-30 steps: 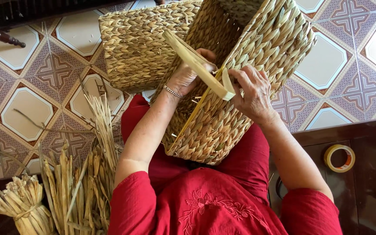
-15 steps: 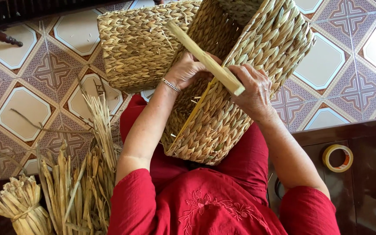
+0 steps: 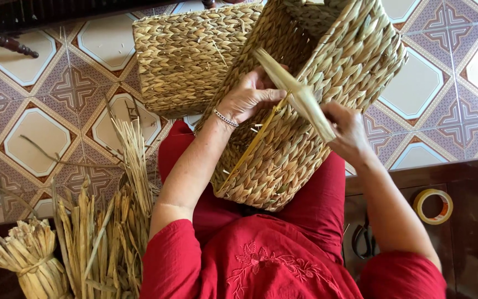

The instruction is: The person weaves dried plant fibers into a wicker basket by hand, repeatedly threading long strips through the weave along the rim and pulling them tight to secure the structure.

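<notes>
A woven straw basket (image 3: 327, 72) lies tilted across my lap, its side facing me. My left hand (image 3: 247, 98) presses on the basket's side and pinches a flat pale reed strip (image 3: 297, 94) near its middle. My right hand (image 3: 345, 128) grips the same strip at its lower end, against the weave. A thin yellow strand (image 3: 255, 141) runs down the basket's side from under my left hand. A silver bracelet (image 3: 225, 118) circles my left wrist.
A second woven basket (image 3: 186, 52) stands behind on the patterned tile floor (image 3: 56, 99). Loose dried reeds (image 3: 106, 232) and a tied bundle (image 3: 31, 257) lie at my left. A tape roll (image 3: 433, 206) and scissors (image 3: 365, 239) rest on dark wood at my right.
The reed strip has been drawn down and to the right across the basket's side. My right hand slid lower along it, and my left hand shifted its pinch closer to the weave.
</notes>
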